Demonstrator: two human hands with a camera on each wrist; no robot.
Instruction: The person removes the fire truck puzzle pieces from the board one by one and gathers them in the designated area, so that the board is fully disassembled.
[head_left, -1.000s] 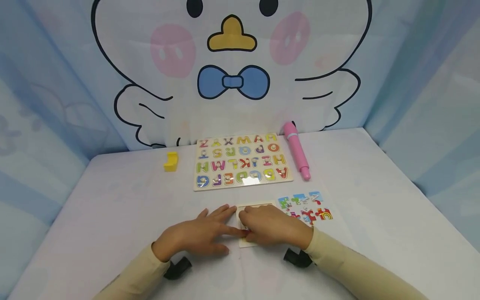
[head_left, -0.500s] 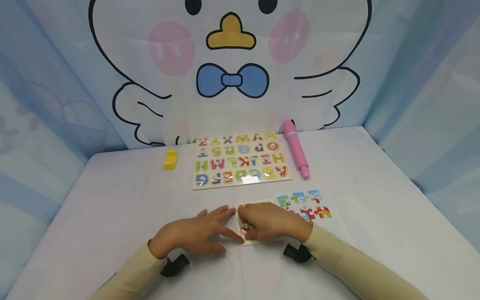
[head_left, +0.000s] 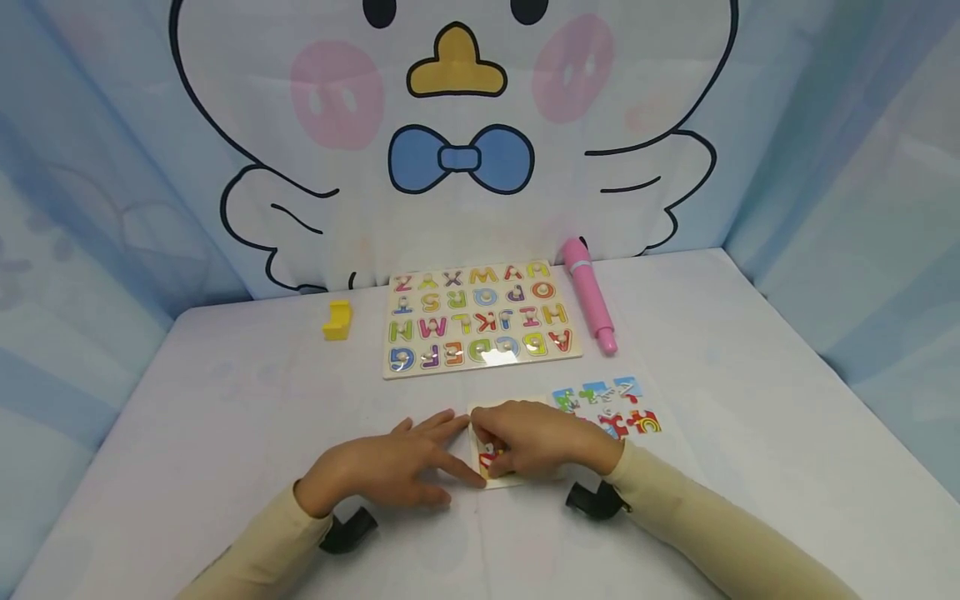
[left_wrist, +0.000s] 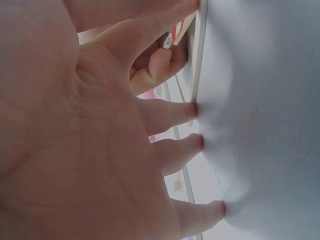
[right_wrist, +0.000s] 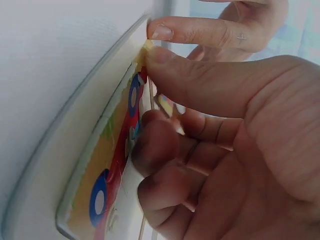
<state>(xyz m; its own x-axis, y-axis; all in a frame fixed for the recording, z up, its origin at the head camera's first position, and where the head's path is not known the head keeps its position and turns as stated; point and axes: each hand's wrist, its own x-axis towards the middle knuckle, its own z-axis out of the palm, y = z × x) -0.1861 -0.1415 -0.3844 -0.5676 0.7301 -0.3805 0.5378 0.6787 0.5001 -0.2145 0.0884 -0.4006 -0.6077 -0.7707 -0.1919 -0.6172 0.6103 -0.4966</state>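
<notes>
My left hand rests on the table with its fingers spread. Its index fingertip touches the near left corner of a small wooden puzzle tray, and another fingertip meets the left edge. Over the tray my right hand is bent down, thumb and index finger at a red and white puzzle piece in the left part. In the right wrist view the thumb presses at the tray's corner beside a colourful picture with blue wheels, while the other fingers curl in. Most of the tray is hidden under this hand.
Several loose jigsaw pieces lie right of the tray. Behind stands a wooden alphabet board with knobbed letters, a pink pen-shaped tube beside it. A yellow block sits at the back left, and a printed curtain closes off the rear.
My left index finger has drawn back from beside the right thumb to the tray's corner. The right hand has shifted slightly, showing more of the red and white piece.
</notes>
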